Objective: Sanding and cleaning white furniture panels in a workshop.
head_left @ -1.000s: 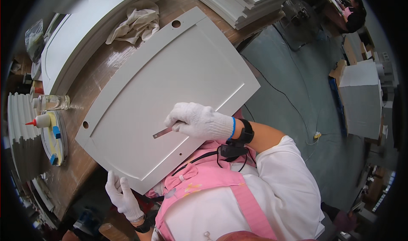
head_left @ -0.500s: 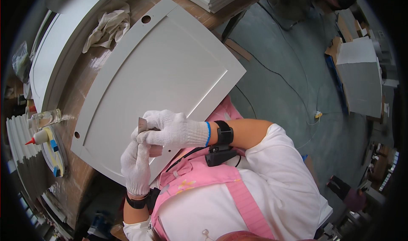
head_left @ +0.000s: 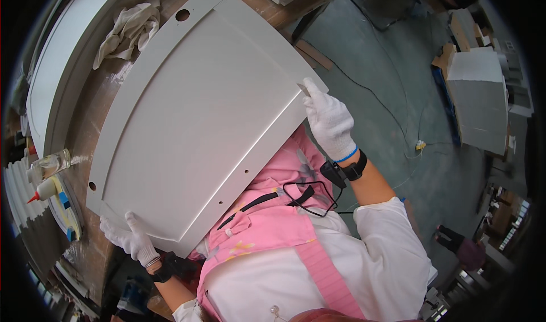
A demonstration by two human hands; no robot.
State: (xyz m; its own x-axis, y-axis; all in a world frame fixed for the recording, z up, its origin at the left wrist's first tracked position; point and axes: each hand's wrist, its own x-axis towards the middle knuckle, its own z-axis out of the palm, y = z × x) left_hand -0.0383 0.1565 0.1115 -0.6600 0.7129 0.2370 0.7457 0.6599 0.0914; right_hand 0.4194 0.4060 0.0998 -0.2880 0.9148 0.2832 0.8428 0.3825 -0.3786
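Across the wooden worktop lies the grey cabinet panel, which I steady with my left hand closed on its near corner while my right hand pinches a small scraper against its far edge.

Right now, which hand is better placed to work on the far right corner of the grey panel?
Right. The right hand holds a small flat piece at that corner of the grey panel; the left hand grips the near-left edge.

Matt, smooth panel, probably painted wood.
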